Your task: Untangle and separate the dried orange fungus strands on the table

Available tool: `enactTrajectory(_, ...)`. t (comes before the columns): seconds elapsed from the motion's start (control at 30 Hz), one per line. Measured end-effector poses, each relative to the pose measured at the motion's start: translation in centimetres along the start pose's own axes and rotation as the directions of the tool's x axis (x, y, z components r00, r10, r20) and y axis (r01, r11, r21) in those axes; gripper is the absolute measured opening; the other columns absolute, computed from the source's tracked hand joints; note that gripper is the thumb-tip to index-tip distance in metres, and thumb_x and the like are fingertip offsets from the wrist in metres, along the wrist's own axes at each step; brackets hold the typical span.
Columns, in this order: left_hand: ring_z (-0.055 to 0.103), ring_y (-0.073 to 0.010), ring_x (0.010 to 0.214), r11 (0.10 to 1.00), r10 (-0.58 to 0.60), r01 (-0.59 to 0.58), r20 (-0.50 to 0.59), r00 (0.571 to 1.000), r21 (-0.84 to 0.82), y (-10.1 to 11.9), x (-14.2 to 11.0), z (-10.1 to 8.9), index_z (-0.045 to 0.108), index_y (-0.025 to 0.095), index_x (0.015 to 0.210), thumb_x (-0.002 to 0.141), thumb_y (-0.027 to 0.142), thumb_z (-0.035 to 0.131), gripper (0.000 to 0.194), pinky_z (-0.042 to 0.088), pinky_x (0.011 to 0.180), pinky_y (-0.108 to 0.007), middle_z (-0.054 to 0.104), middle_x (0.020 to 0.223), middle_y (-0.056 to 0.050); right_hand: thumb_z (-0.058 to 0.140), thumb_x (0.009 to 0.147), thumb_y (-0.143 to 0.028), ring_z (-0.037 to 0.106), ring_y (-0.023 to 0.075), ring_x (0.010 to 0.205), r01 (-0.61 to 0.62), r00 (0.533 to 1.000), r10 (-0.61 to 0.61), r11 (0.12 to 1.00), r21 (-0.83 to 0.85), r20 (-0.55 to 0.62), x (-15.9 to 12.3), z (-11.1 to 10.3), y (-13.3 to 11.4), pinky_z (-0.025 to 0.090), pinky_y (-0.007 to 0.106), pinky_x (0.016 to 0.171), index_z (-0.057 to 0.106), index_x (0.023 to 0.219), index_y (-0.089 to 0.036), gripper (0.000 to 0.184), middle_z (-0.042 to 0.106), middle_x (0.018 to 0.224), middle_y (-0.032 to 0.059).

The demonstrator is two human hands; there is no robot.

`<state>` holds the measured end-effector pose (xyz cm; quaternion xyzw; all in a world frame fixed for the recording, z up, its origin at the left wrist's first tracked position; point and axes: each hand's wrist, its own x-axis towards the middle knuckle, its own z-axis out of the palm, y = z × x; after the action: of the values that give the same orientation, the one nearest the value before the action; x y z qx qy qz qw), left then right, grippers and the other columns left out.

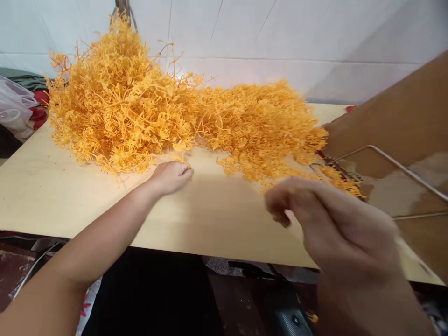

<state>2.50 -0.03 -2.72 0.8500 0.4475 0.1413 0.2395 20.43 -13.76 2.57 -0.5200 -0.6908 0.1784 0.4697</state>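
Observation:
My left hand (172, 177) is closed in a pinch around a yellow-orange plastic flower sprig (182, 148), whose small head pokes up above the fingers. Just behind it rises a tall heap of similar sprigs (122, 102), with thin branching stems and curly petals. My right hand (315, 210), blurred by motion, is nearer the camera with its fingers curled in. What those fingers hold, if anything, cannot be made out. Beyond the right hand spreads a lower, flatter pile of the same sprigs (266, 126), joined to the tall heap.
Everything lies on a pale wooden table (217, 224) against a white tiled wall (280, 37). A cardboard box (395, 107) with a metal rod (406, 168) before it stands at the right. A clear plastic bag (16, 102) and red items (39, 112) are at the far left.

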Motion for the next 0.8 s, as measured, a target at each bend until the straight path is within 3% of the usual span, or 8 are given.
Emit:
enactTrajectory(0.1,0.046,-0.0150,0.056,0.976,0.065,-0.076,0.056,0.996,0.204,0.8,-0.7,0.0,0.055,0.018,0.062,0.082,0.036,0.029,0.038,0.026,0.055,-0.028,0.056,0.060,-0.003,0.046,0.083,-0.030,0.046,0.0086,0.046,-0.258,0.966,0.254,0.913,0.316,0.054,2.0,0.7,1.6,0.033,0.024,0.039,0.051,0.089,-0.022,0.012,0.055,0.077,0.0024)
enactTrajectory(0.2,0.054,-0.0191,0.062,0.934,0.120,-0.136,0.069,0.990,0.331,1.2,-1.2,0.2,0.061,0.019,0.068,0.084,0.036,0.025,0.042,0.028,0.055,-0.029,0.063,0.068,-0.006,0.048,0.080,-0.034,0.038,0.0059,0.044,-0.377,0.924,0.370,0.833,0.405,0.097,4.4,2.7,2.7,0.027,0.022,0.039,0.051,0.082,-0.019,0.016,0.046,0.066,-0.0013)
enactTrajectory(0.33,0.059,-0.0216,0.068,0.897,0.132,-0.154,0.080,0.988,0.415,1.4,-1.2,0.3,0.064,0.016,0.073,0.083,0.035,0.026,0.043,0.033,0.057,-0.030,0.066,0.073,-0.010,0.052,0.077,-0.043,0.031,0.0065,0.047,-0.328,0.945,0.325,0.939,0.107,0.044,6.9,6.1,2.4,0.023,0.023,0.044,0.048,0.073,-0.018,0.026,0.033,0.053,-0.0051)
enactTrajectory(0.4,0.059,-0.0215,0.070,0.902,0.120,-0.143,0.082,0.989,0.407,1.5,-1.1,0.2,0.064,0.015,0.076,0.081,0.033,0.029,0.040,0.035,0.058,-0.030,0.066,0.077,-0.011,0.060,0.071,-0.040,0.029,0.0063,0.047,-0.257,0.963,0.262,0.963,-0.084,0.067,7.8,7.5,2.2,0.021,0.024,0.046,0.043,0.066,-0.018,0.028,0.033,0.051,-0.0060)
enactTrajectory(0.47,0.058,-0.0210,0.070,0.921,0.101,-0.124,0.082,0.992,0.370,1.3,-1.1,0.1,0.063,0.015,0.077,0.080,0.032,0.031,0.037,0.035,0.058,-0.030,0.066,0.078,-0.010,0.060,0.070,-0.032,0.025,0.0055,0.046,-0.180,0.976,0.195,0.973,-0.145,0.101,8.4,8.4,2.2,0.018,0.025,0.047,0.034,0.057,-0.019,0.032,0.028,0.048,-0.0068)
enactTrajectory(0.57,0.054,-0.0173,0.066,0.974,0.089,-0.102,0.074,0.993,0.200,0.5,-1.1,0.2,0.060,0.016,0.073,0.082,0.036,0.031,0.037,0.035,0.059,-0.029,0.062,0.071,-0.006,0.053,0.075,-0.026,0.024,0.0049,0.046,-0.148,0.988,0.148,0.989,0.003,0.049,8.2,8.5,2.6,0.018,0.025,0.046,0.027,0.053,-0.019,0.034,0.025,0.047,-0.0067)
enactTrajectory(0.67,0.050,-0.0123,0.065,0.980,0.057,-0.053,0.017,0.998,-0.194,-0.4,-0.8,0.4,0.057,0.016,0.075,0.081,0.042,0.039,0.032,0.037,0.063,-0.027,0.059,0.070,-0.002,0.053,0.075,-0.028,0.027,0.0047,0.045,-0.216,0.974,0.225,0.952,0.215,-0.015,7.1,7.8,3.2,0.020,0.023,0.045,0.037,0.054,-0.018,0.028,0.029,0.048,-0.0064)
enactTrajectory(0.8,0.051,-0.0094,0.069,0.698,0.030,0.004,0.035,0.999,-0.716,-0.6,-0.5,0.3,0.056,0.013,0.084,0.072,0.038,0.058,0.028,0.040,0.070,-0.026,0.058,0.076,-0.002,0.054,0.075,-0.031,0.030,0.0050,0.044,-0.304,0.952,0.301,0.884,0.357,0.065,5.8,7.7,3.4,0.026,0.022,0.045,0.044,0.056,-0.018,0.025,0.032,0.046,-0.0067)
